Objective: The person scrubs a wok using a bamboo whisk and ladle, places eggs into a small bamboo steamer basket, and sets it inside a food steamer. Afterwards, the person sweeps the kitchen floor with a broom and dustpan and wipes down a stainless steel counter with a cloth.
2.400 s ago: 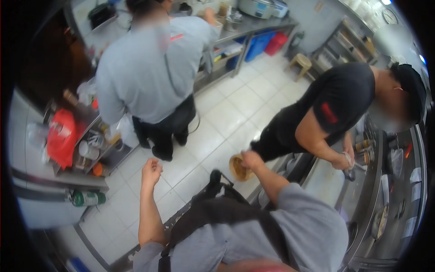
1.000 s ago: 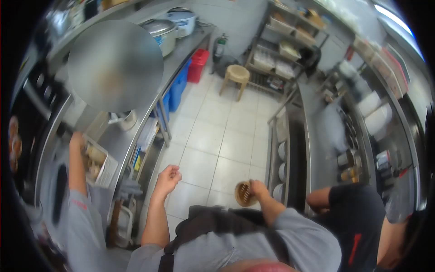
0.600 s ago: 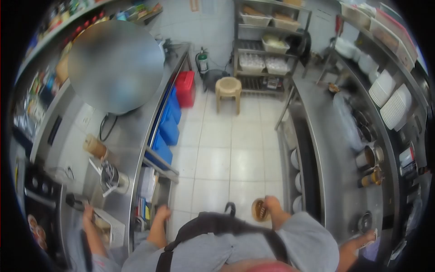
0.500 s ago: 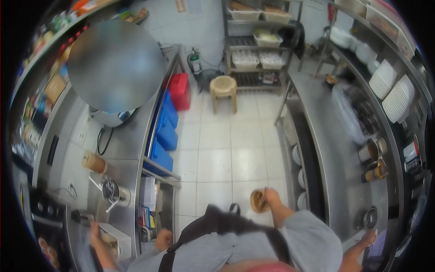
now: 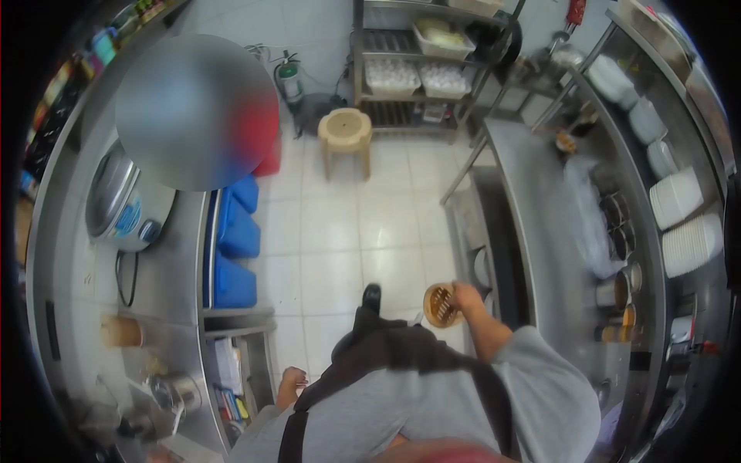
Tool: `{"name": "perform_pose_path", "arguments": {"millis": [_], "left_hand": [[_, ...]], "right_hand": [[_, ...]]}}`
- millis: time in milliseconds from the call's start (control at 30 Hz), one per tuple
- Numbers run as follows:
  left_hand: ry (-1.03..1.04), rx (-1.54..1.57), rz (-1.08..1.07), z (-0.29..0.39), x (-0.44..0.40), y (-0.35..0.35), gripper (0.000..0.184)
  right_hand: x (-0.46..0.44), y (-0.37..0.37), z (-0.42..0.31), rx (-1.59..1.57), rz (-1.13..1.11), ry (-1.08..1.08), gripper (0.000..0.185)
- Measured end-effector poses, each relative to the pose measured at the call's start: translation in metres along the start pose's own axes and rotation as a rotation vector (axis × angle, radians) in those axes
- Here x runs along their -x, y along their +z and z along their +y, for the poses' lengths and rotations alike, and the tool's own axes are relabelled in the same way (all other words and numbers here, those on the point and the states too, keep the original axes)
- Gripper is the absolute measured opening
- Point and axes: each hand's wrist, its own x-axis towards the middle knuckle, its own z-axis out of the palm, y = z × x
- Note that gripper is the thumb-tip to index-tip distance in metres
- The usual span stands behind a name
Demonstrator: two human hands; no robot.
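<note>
My right hand grips the rim of a round tan basket with a slatted inside, held over the tiled floor beside the right-hand shelving. Low on the left, near the lower shelf of the left counter, my left hand hangs with its fingers curled; whether anything is inside them is too small to tell. One of my shoes shows on the floor between the hands.
A steel counter on the left bears a rice cooker; blue bins stand below. Ahead are a tan stool, a fire extinguisher and a rack with trays. Another counter runs along the right, with stacked white dishes.
The view has moved forward along the aisle, past the two co-workers seen earlier. The basket stays in my right hand. My left hand has dropped lower and its fingers are more curled.
</note>
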Motion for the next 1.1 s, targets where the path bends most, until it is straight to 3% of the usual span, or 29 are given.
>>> {"name": "perform_pose_path", "arguments": {"millis": [33, 100, 167, 200, 233, 267, 367, 467, 567, 633, 700, 733, 833, 867, 933, 1000, 1100], "left_hand": [[-0.067, 0.143, -0.08, 0.047, -0.008, -0.004, 0.027], [0.103, -0.424, -0.068, 0.134, -0.023, -0.047, 0.027], [0.296, -0.614, 0.184, 0.222, -0.064, -0.105, 0.016], [0.371, -0.712, 0.327, 0.278, -0.069, -0.136, 0.02], [0.32, -0.816, 0.351, 0.372, 0.011, -0.133, 0.027], [0.374, -0.801, 0.352, 0.436, 0.018, -0.15, 0.033], [0.735, -0.86, 0.637, 0.61, 0.032, -0.164, 0.037], [1.028, -0.483, 0.677, 0.738, 0.081, -0.137, 0.032], [1.055, -0.508, 0.531, 0.807, 0.094, -0.107, 0.033], [1.037, -0.689, 0.505, 0.817, 0.075, -0.099, 0.035], [0.906, -0.752, 0.335, 0.81, 0.072, -0.103, 0.037], [0.779, -0.759, 0.28, 0.805, 0.069, -0.105, 0.036], [0.407, -0.972, 0.069, 0.792, 0.023, -0.136, 0.039], [0.396, -0.974, 0.066, 0.802, 0.033, -0.14, 0.039], [0.396, -0.638, 0.142, 0.828, 0.065, -0.15, 0.039], [0.782, -0.861, 0.427, 0.873, 0.038, -0.167, 0.039], [0.881, -0.86, 0.503, 1.001, 0.023, -0.182, 0.033]], "right_hand": [[-0.011, -0.018, 0.006, 0.013, 0.007, 0.017, 0.038], [-0.024, -0.049, 0.017, -0.125, 0.085, 0.033, 0.038], [-0.039, -0.065, 0.031, -0.141, 0.123, 0.042, 0.042], [-0.043, -0.068, 0.037, -0.208, 0.161, 0.108, 0.043], [-0.047, -0.073, 0.039, -0.276, 0.193, 0.174, 0.045], [-0.041, -0.094, 0.029, -0.337, 0.153, 0.256, 0.047], [-0.07, -0.055, 0.063, -0.489, 0.177, 0.372, 0.048], [-0.101, -0.029, 0.083, -0.543, 0.098, 0.47, 0.054], [-0.138, -0.048, 0.078, -0.504, 0.087, 0.543, 0.052], [-0.185, -0.05, 0.095, -0.59, 0.157, 0.487, 0.048], [-0.229, -0.076, 0.094, -0.556, 0.123, 0.414, 0.048], [-0.258, -0.075, 0.098, -0.567, 0.229, 0.377, 0.048], [-0.321, -0.173, 0.081, -0.612, 0.166, 0.361, 0.046], [-0.34, -0.198, 0.077, -0.65, 0.173, 0.338, 0.046], [-0.375, -0.239, 0.066, -0.688, 0.23, 0.276, 0.048], [-0.41, -0.264, 0.061, -0.727, 0.29, 0.215, 0.051], [-0.448, -0.278, 0.051, -0.954, 0.325, 0.175, 0.054]]}}
